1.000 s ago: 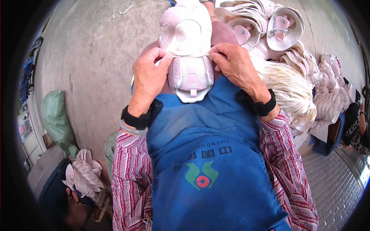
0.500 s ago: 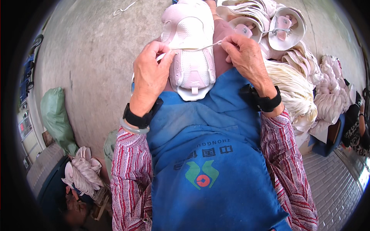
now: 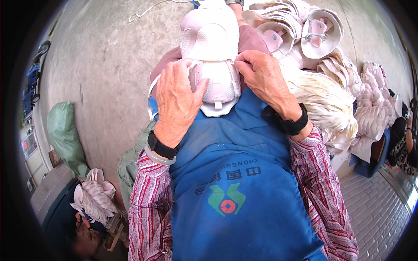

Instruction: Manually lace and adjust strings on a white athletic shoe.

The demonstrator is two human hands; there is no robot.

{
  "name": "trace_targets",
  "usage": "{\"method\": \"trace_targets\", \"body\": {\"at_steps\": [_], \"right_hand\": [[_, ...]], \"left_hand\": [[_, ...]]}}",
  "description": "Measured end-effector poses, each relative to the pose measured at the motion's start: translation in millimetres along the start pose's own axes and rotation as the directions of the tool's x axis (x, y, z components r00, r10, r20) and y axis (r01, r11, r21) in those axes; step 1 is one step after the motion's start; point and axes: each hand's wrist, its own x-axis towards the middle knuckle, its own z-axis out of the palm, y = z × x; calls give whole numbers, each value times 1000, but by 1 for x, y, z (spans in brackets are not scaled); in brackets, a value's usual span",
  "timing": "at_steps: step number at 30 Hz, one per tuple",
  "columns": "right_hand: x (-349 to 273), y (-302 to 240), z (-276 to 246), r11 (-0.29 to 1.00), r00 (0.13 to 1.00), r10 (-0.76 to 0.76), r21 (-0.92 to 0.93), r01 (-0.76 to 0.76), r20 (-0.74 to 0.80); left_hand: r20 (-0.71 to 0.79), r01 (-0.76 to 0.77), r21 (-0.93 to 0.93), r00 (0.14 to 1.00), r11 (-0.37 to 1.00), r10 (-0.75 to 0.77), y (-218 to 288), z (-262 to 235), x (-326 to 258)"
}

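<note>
A bundle of stacked pale pink and white shoe uppers (image 3: 210, 32) lies across my lap, its near end (image 3: 217, 87) resting on the blue apron. A thin white cord (image 3: 152, 90) hangs in a loop on the left and runs in under my left hand (image 3: 177, 98). That hand bends its fingers around the cord at the bundle's left side, while its thumb lies apart on the near upper. On the bundle's right side, my right hand (image 3: 264, 78) pinches with thumb and forefinger; the cord at its fingertips is mostly hidden.
More shoe uppers (image 3: 318, 32) and a pile of cream-coloured pieces (image 3: 324, 98) lie on the right. A green sack (image 3: 65, 135) stands at the left, with another stack of uppers (image 3: 96, 195) below it. Loose white cord (image 3: 146, 11) lies on the concrete floor ahead.
The cord, earlier stretched above the bundle between my hands, now lies down against it. My hands have lowered to its sides, the right one moving left and nearer the uppers.
</note>
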Motion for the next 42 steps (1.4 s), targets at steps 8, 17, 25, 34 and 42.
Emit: {"method": "trace_targets", "body": {"at_steps": [8, 17, 25, 34, 42], "right_hand": [[5, 0, 4, 987, 992, -126, -103, 125, -9], [25, -8, 4, 913, 965, -213, -321, 251, 150], [17, -27, 7, 838, 953, -224, -459, 296, 206], [24, 3, 2, 993, 965, 79, 66, -98, 249], [12, 0, 12, 993, 998, 61, 95, -64, 32]], "left_hand": [[17, -8, 83, 1000, 996, 6, 5, 6, -3], [22, 23, -11, 1000, 1000, -22, 6, 11, -2], [44, 26, -126, 999, 992, -21, -7, 18, 0], [-20, -5, -161, 1000, 987, 2, -15, 17, 8], [-72, -114, -262, 993, 958, 99, -19, 15, 16]]}}
